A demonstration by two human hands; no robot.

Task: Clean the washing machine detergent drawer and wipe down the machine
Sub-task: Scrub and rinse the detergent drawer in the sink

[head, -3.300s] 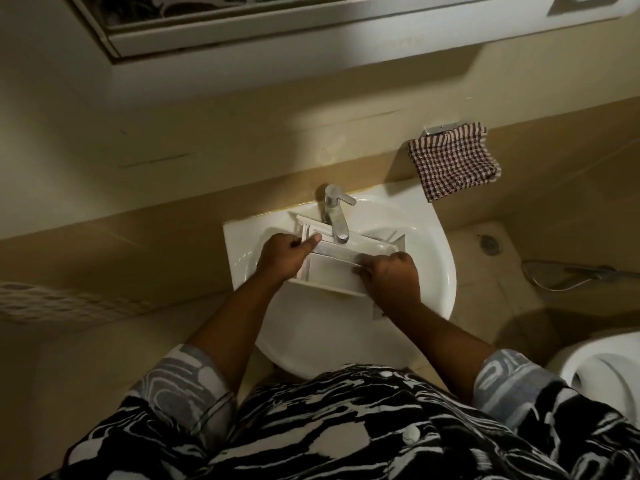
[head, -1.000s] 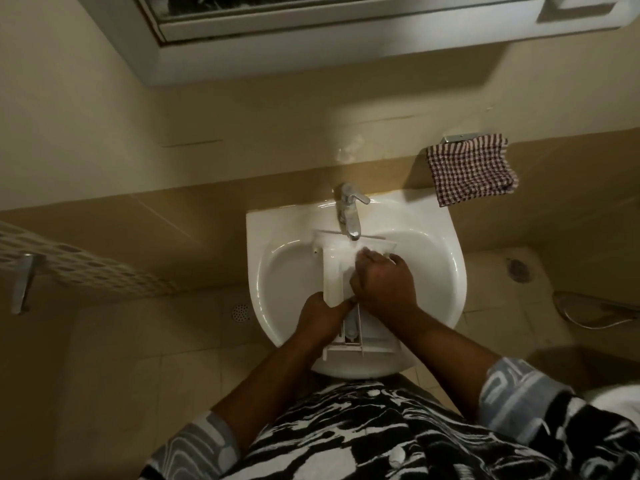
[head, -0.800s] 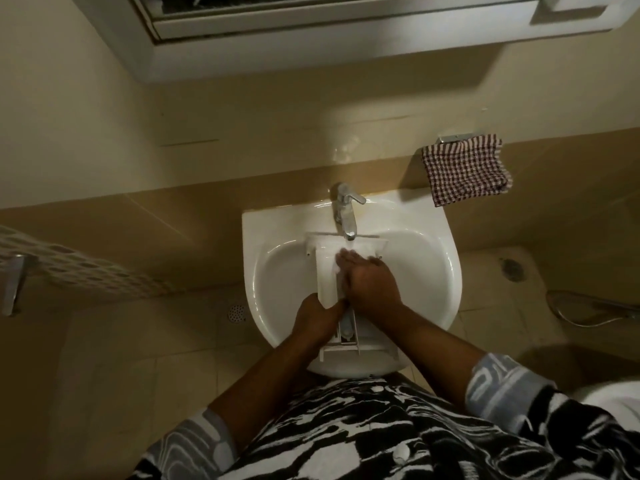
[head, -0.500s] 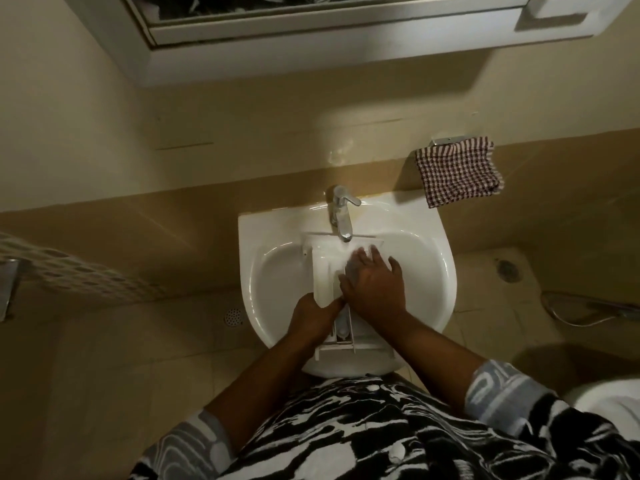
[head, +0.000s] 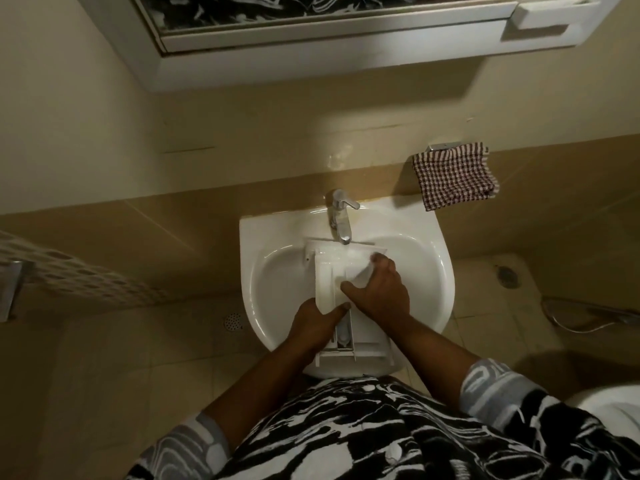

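Observation:
A white plastic detergent drawer [head: 327, 282] lies lengthways in the white sink [head: 273, 271], its far end under the chrome tap [head: 340, 216] and its near end over the sink's front rim. My left hand [head: 313, 325] grips the drawer's left side near the front. My right hand [head: 377, 291] lies on top of the drawer's far compartments, fingers spread and pressed down. I cannot tell whether it holds a cloth or sponge. The washing machine is not in view.
A red-and-white checked cloth [head: 453, 174] hangs from a wall holder right of the sink. A mirror cabinet [head: 329, 36] overhangs above. A toilet rim [head: 609, 407] shows at the lower right, a hose [head: 588, 313] on the right wall, and a floor drain [head: 232, 321] left of the sink.
The drawer was turned from crosswise to lengthways in the sink. In the last second my right hand slid back and forth over its far end; my left hand kept its grip.

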